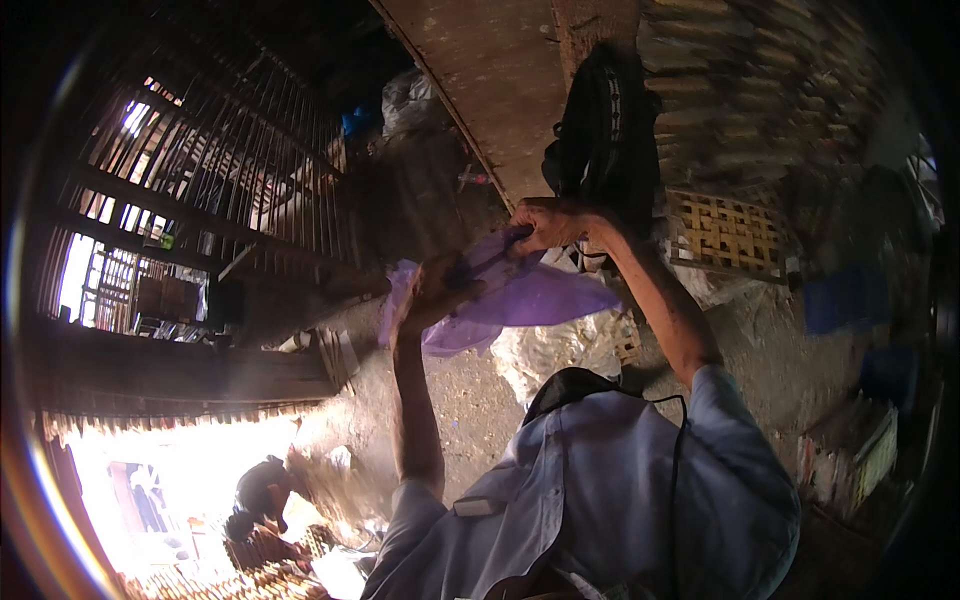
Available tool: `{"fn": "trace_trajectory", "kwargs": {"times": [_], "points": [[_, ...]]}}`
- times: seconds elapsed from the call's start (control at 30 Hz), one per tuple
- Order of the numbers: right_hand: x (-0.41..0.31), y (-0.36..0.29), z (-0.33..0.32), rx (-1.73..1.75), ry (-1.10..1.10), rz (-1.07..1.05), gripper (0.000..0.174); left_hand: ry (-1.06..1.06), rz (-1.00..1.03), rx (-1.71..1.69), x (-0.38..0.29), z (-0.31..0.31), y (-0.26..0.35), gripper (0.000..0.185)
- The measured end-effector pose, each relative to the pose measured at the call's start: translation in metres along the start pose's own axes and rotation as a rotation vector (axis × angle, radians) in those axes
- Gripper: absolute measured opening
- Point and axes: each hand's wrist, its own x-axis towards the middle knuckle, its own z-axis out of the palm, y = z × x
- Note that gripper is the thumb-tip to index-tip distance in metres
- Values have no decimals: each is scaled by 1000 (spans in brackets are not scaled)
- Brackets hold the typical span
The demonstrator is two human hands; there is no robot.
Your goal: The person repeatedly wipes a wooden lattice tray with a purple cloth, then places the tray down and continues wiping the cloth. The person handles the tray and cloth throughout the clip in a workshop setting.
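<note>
A thin, translucent purple plastic bag [525, 296] is stretched between my two hands in front of my chest. My right hand [551, 223] pinches its gathered upper edge beside a black backpack [609, 135]. At the other side, my left hand [439, 289] is in shadow and holds the bag, with some of the purple film hanging around its wrist. Under the bag, a large pale plastic sack [555, 345] stands on the dirt floor [472, 420].
A woven bamboo basket [724, 232] sits at the right, near a blue container [846, 300]. Slatted wooden bars [225, 187] line the left wall. Another person [262, 491] is low by the bright opening at lower left. A wooden board [487, 75] extends ahead.
</note>
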Motion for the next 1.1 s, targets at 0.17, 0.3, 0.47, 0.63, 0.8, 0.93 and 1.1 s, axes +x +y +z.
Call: {"fn": "trace_trajectory", "kwargs": {"times": [0.17, 0.3, 0.47, 0.63, 0.8, 0.93, 1.1], "points": [[13, -26, 12, 7, -52, -68, 45, -1, -97, -126, -18, -10, 18, 23], [4, -40, 31, -132, -29, 50, 44, 57, -28, -175, -8, -3, 22, 24], [-12, 10, 17, -199, -47, 119, 41, 164, -118, -171, -29, -12, 2, 28], [8, -21, 37, -173, 225, 28, 33, 110, -119, -151, -15, -5, 9, 33], [-9, 13, 1, -212, -174, 338, 29, 209, -70, -29, -21, -18, -11, 30], [-7, 48, 9, -198, 109, 120, 54, 264, -90, -60, -32, -22, -41, 30], [19, 5, 23, -148, 78, -16, 56, 208, -111, -105, -34, -27, -17, 33]]}}
